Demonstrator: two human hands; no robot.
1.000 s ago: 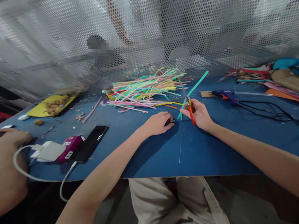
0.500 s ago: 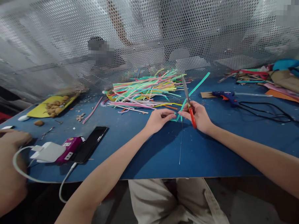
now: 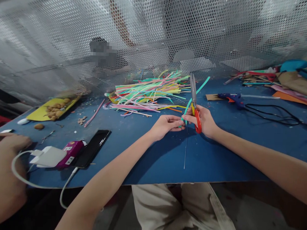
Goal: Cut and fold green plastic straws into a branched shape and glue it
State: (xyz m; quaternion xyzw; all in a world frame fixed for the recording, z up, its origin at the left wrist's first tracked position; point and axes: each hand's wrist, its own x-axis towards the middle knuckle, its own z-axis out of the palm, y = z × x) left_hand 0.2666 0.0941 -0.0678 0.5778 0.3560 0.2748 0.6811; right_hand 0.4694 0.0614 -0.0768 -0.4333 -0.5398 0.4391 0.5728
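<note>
I've got 2 hands working mid-desk (image 3: 153,167). Left hand (image 3: 165,125): fingertips pinched on the lower end of a green strip (image 3: 202,85). Right hand (image 3: 203,120): gripping 1 pair of scissors (image 3: 193,91), blades pointing away from me, thumb and finger also closed on that strip. Green strip sits between the hands, long end slanting up right behind the blades; I can't tell if the bit at the fingertips is a second piece. 1 thin wire (image 3: 185,152) runs from there toward the near edge. Behind: 1 pile of strips (image 3: 149,94), too tangled for me to count. Right: 1 glue gun (image 3: 233,98). Left: 1 phone (image 3: 94,149), 1 white charger (image 3: 50,157), 1 yellow tray (image 3: 39,112). 1 co-worker's arm (image 3: 7,176) far left.
</note>
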